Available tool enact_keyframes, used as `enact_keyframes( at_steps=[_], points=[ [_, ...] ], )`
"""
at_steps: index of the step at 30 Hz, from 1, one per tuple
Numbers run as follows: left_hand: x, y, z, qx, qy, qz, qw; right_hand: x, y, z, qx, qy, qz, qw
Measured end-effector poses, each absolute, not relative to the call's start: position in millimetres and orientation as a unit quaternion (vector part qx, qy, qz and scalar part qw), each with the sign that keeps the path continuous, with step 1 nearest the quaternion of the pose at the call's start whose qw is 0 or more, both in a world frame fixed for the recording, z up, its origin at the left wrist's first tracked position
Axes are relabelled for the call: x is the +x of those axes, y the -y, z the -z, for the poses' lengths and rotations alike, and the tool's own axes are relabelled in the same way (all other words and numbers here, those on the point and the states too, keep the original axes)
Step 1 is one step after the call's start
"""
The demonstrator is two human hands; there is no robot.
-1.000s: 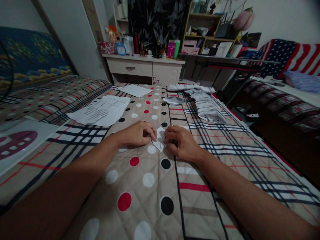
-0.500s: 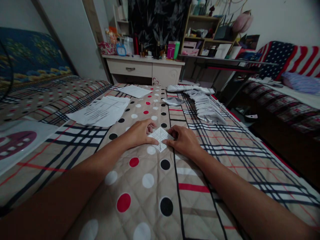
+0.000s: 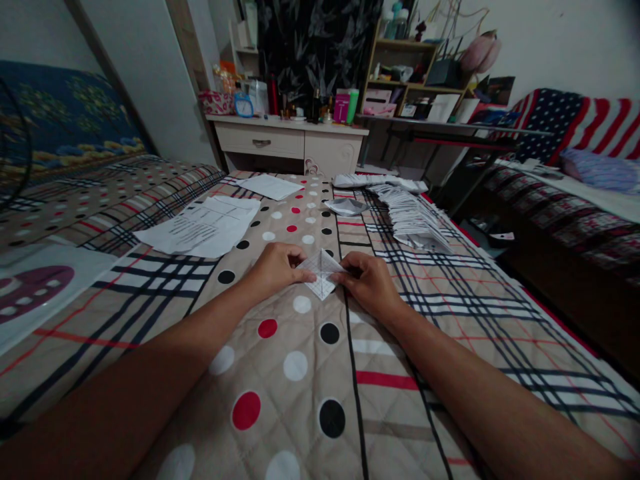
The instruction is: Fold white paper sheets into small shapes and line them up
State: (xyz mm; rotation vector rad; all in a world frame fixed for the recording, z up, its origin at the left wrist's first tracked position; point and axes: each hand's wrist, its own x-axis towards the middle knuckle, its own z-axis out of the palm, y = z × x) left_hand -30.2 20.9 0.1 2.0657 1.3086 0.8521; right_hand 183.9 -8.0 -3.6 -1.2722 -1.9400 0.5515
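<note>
A small folded piece of paper (image 3: 321,275), white with printed lines and a crease down its middle, is held in a diamond shape over the bedspread. My left hand (image 3: 281,267) pinches its left corner between thumb and fingers. On the opposite corner my right hand (image 3: 369,279) has a similar pinch, thumb on top. Beyond the hands lies a separate folded paper piece (image 3: 346,207), near a long row of stacked folded papers (image 3: 413,217).
The quilted bedspread (image 3: 295,333) has dots and plaid stripes. Printed sheets (image 3: 205,227) and a blank-looking paper (image 3: 270,187) lie to the left, with a white plastic bag (image 3: 90,267) nearer. A white dresser (image 3: 285,139) stands beyond the bed.
Both thumbs have shifted outward from the middle of the folded paper towards its side corners. Its two halves now tilt up a little at the centre crease.
</note>
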Motion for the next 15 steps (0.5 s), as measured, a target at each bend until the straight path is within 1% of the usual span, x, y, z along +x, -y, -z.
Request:
enact_keyframes(
  at_steps=[2, 4, 7, 9, 11, 13, 15],
  points=[
    [-28, -17, -5, 0.774, -0.463, -0.385, 0.197, 184, 10, 0, -0.467, 0.762, -0.161, 0.419],
    [-26, -12, -11, 0.788, -0.413, -0.447, 0.096, 185, 11, -4, -0.428, 0.767, -0.113, 0.464],
    [-27, -7, -16, 0.816, -0.345, -0.463, -0.032, 188, 11, -6, -0.391, 0.779, -0.066, 0.486],
    [-29, -6, -16, 0.842, -0.329, -0.421, -0.080, 189, 9, -6, -0.394, 0.790, -0.041, 0.468],
    [-31, -8, -11, 0.865, -0.329, -0.364, -0.104, 191, 7, -4, -0.406, 0.809, -0.017, 0.424],
    [-32, -12, -5, 0.887, -0.328, -0.312, -0.096, 192, 5, -2, -0.417, 0.833, -0.002, 0.365],
    [-32, -16, -1, 0.906, -0.318, -0.274, -0.052, 192, 4, -1, -0.423, 0.850, -0.004, 0.313]
  ],
)
